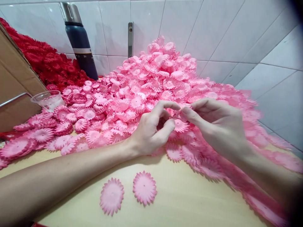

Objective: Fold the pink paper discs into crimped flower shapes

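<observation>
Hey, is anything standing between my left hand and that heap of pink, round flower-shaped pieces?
Nothing visible does: your left hand is right at the front of the heap of pink, round flower-shaped pieces. The dark-blue cylindrical bottle with a silver cap and clear round plastic cup stand off to the left.

- Flowers [144, 188]: matt, thin, cloth-like or papery
- Worktop [177, 192]: smooth, faint sheen
- Bottle [79, 39]: smooth dark body, shiny metal cap [72, 13]
- Tiles [146, 19]: glossy, smooth
- Cup [48, 98]: clear plastic
- Box [17, 75]: matt cardboard
- Strip [130, 41]: metal
</observation>
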A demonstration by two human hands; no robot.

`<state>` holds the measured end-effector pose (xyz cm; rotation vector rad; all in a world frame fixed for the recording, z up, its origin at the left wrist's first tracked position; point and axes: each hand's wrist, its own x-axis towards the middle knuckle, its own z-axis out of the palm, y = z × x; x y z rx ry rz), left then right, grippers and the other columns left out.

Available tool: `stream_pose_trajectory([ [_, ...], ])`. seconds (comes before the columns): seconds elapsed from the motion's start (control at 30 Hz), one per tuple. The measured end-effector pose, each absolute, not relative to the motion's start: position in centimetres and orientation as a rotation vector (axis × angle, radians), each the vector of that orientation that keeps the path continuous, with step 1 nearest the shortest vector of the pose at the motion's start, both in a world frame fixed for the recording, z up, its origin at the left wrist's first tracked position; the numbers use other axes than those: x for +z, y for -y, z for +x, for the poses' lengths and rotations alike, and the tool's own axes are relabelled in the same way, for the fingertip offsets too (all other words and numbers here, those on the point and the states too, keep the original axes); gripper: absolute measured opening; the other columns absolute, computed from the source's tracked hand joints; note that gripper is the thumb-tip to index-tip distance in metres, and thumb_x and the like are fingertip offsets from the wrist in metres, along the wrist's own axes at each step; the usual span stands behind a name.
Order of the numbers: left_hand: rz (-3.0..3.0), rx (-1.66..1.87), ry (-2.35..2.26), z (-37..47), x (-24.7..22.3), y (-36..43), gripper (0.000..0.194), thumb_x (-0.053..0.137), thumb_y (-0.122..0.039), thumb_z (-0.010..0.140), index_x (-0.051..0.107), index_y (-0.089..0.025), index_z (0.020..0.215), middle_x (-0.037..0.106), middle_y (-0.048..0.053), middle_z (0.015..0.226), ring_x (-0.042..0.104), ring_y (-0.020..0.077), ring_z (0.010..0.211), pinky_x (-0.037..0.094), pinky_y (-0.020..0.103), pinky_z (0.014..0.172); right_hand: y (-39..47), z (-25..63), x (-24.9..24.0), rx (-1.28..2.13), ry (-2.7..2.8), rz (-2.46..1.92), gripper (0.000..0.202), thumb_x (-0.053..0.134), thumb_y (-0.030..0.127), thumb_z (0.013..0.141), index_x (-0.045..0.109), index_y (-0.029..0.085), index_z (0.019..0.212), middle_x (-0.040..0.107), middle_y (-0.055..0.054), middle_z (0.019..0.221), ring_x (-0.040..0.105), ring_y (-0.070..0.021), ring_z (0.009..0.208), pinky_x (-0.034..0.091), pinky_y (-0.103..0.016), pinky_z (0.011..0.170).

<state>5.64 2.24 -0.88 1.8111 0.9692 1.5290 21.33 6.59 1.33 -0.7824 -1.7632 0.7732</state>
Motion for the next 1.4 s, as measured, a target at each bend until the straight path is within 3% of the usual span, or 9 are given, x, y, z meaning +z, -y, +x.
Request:
stream_pose_trajectory([
  [0.27, 1.867, 1.593, -0.958, 5.8, -1.0, -2.4, 0.021, 0.047, -0.007, 0.082, 0.051, -0.019, 0.099, 0.047, -0.007, 0.061, 0.039, 0.0066, 0.047, 0.035, 0.022, 0.049, -6.8, 21.0, 0.9, 0.761, 1.774, -0.826, 0.015, 0.075, 0.031, 0.078, 0.063, 0.021, 0.076, 0.065, 0.001, 0.064, 0.062, -0.0137, 0.055, 0.047, -0.022, 0.042],
  [0.4, 1.856, 1.568, -0.993, 5.5, -1.0, -2.5, 0.019, 0.049, -0.008, 0.08, 0.051, -0.018, 0.097, 0.045, -0.007, 0.06, 0.04, 0.0078, 0.049, 0.036, 0.023, 0.05, -7.0, 21.2, 1.1, 0.709, 1.832, -0.723, 0.009, 0.075, 0.025, 0.078, 0.066, 0.022, 0.079, 0.07, 0.001, 0.071, 0.069, -0.0155, 0.064, 0.059, -0.026, 0.057],
  [0.5, 1.78, 1.556, -1.085, 5.3, -1.0, -2.8, 0.015, 0.049, -0.01, 0.081, 0.051, -0.019, 0.093, 0.049, -0.005, 0.063, 0.044, 0.0089, 0.052, 0.037, 0.023, 0.052, -7.1, 21.6, 1.2, 0.696, 1.86, -0.655, 0.016, 0.078, 0.02, 0.073, 0.07, 0.024, 0.086, 0.073, 0.001, 0.082, 0.071, -0.0172, 0.074, 0.063, -0.031, 0.07],
  [0.77, 1.675, 1.601, -1.186, 5.3, -1.0, -3.4, 0.006, 0.057, -0.019, 0.086, 0.053, -0.019, 0.09, 0.06, -0.001, 0.076, 0.055, 0.0108, 0.065, 0.044, 0.023, 0.059, -6.9, 22.1, 0.9, 0.595, 1.921, -0.649, 0.02, 0.072, 0.014, 0.078, 0.075, 0.03, 0.089, 0.077, 0.0, 0.088, 0.073, -0.0209, 0.077, 0.064, -0.037, 0.067],
  [1.07, 1.749, 1.534, -1.172, 5.3, -1.3, -3.6, 0.02, 0.06, -0.017, 0.086, 0.051, -0.02, 0.104, 0.052, -0.004, 0.069, 0.051, 0.0091, 0.06, 0.043, 0.022, 0.056, -7.9, 22.1, 1.0, 0.776, 1.756, -0.809, 0.015, 0.075, 0.011, 0.07, 0.071, 0.023, 0.078, 0.074, 0.001, 0.077, 0.072, -0.0164, 0.07, 0.063, -0.028, 0.064],
  [1.27, 2.019, 1.644, -1.017, 5.5, -1.5, -3.1, 0.015, 0.056, -0.008, 0.087, 0.056, -0.018, 0.099, 0.064, 0.003, 0.091, 0.062, 0.0122, 0.077, 0.051, 0.026, 0.07, -8.4, 22.0, 1.0, 0.895, 1.657, -0.819, 0.017, 0.07, 0.011, 0.071, 0.061, 0.024, 0.078, 0.065, 0.004, 0.069, 0.066, -0.0137, 0.064, 0.057, -0.026, 0.058],
  [1.4, 2.234, 1.666, -0.985, 5.2, -1.4, -3.0, 0.021, 0.052, -0.001, 0.084, 0.061, -0.018, 0.093, 0.065, 0.003, 0.087, 0.061, 0.0139, 0.079, 0.051, 0.028, 0.072, -8.7, 22.3, 0.9, 0.961, 1.682, -0.778, 0.013, 0.07, 0.014, 0.072, 0.06, 0.022, 0.076, 0.063, 0.003, 0.071, 0.063, -0.0114, 0.064, 0.054, -0.022, 0.055],
])
